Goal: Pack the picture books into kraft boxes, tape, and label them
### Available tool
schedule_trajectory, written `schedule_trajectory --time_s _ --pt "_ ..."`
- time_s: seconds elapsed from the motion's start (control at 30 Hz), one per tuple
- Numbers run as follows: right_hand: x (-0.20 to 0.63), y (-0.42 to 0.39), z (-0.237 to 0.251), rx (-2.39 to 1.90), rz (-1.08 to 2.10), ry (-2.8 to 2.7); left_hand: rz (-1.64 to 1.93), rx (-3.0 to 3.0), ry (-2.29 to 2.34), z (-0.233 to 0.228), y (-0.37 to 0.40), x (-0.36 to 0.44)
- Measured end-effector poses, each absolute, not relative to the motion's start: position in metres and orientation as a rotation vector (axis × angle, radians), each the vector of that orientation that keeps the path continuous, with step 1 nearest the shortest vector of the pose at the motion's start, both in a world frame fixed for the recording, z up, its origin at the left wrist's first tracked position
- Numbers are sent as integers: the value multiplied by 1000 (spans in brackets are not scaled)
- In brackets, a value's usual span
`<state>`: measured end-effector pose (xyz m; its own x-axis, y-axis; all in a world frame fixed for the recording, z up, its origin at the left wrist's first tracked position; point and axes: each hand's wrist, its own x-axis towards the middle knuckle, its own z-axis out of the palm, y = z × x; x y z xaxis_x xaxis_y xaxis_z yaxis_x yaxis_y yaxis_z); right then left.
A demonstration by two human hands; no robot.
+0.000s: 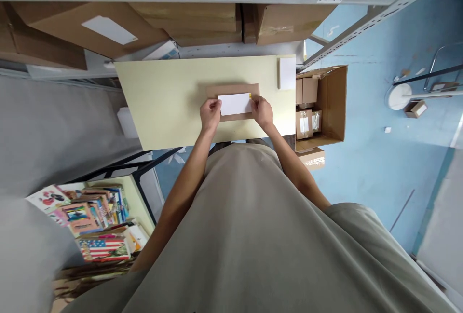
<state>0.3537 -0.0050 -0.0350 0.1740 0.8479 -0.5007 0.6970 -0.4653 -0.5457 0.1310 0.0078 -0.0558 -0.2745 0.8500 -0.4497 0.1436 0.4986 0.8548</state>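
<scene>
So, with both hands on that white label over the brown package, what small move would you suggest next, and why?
Probably press the white label flat, smoothing from the middle outward. The left hand and right hand pinch its two ends, and it already lies squarely over the brown package on the pale table. I cannot tell whether it has stuck down yet.

A white label (234, 103) on a brown parcel (233, 90), lying on a pale yellow table (162, 105).
</scene>
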Motion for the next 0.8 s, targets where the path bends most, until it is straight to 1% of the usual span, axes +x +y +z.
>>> schedule_trajectory --time_s 0.3,0.63,0.7,0.8 --pt "348 -2 -39 -2287 1107 -1528 857 885 1757 -68 8 130" --pt "343 1 -26 -2379 1134 -1565 854 865 1795 -61 11 132" --pt "344 -3 -25 -2350 1081 -1607 834 857 1824 -61 11 133" --pt "344 -15 -25 -2195 974 -1770 853 865 1833 -68 12 134"
